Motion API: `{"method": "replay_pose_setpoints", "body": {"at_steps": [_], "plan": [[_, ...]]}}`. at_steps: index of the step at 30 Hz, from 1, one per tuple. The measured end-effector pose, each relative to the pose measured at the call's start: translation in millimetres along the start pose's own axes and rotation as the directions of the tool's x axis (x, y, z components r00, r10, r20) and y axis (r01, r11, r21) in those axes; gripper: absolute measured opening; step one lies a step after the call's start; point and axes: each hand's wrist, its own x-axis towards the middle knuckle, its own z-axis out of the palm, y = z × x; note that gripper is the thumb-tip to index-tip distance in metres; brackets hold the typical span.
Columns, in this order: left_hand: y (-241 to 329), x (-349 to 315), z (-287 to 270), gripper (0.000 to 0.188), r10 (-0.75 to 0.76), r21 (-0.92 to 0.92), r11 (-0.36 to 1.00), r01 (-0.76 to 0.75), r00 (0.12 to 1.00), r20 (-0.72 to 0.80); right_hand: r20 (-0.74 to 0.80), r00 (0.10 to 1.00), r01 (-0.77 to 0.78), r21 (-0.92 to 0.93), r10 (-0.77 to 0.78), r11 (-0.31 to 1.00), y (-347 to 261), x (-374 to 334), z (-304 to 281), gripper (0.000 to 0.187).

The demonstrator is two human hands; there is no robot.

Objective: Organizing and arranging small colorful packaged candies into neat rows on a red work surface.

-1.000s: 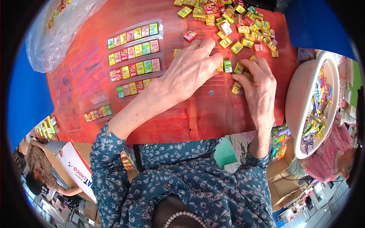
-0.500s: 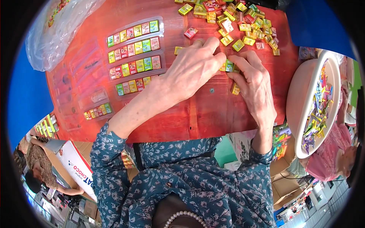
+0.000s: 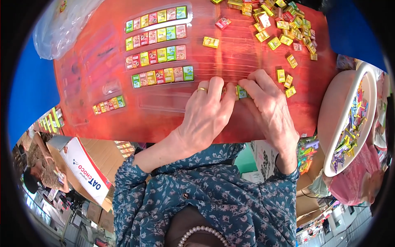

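In the head view, four shallow clear trays (image 3: 189,17) each hold a row of small boxes, and a further clear tray (image 3: 164,103) lies nearer you. To your right, a smooth, pale oval basin (image 3: 334,96) contains colourful, thin pieces. A crinkled, translucent bag (image 3: 57,35) sits at far left.

The green box (image 3: 241,92) is between your hands, above the red table (image 3: 234,57); it is small, rectangular, with a yellowish edge. Your right hand (image 3: 269,103) pinches it narrowly. Your left hand (image 3: 207,113) closes its fingertips on small boxes beside it, mostly hidden. Loose cartons (image 3: 295,29), mainly yellow with some red, heap up beyond, sharp-cornered and glossy.
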Motion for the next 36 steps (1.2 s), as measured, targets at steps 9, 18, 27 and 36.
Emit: {"method": "replay_pose_setpoints", "body": {"at_steps": [9,18,27,36], "plan": [[-6.6,-15.5,-24.7,0.06,-0.053,-0.115,0.992,0.046,0.996,-0.065,0.001,1.0,0.021,0.066,-0.021,0.998,2.9,1.1,0.2,0.036],[-33.6,-36.0,-39.0,0.06,0.008,0.028,1.0,-0.008,1.0,-0.004,0.019,0.998,-0.063,0.023,0.063,0.998,0.4,1.1,-4.9,0.039],[-19.3,-4.0,-17.2,0.023,0.183,0.113,0.975,-0.192,0.98,0.081,-0.035,0.999,-0.034,-0.033,0.033,0.999,-1.5,-4.2,0.4,0.04],[-15.3,25.5,-14.1,0.027,0.199,0.036,0.978,-0.205,0.972,0.124,-0.091,0.995,-0.054,-0.048,0.05,0.997,11.3,-4.6,-9.8,0.041]]}}
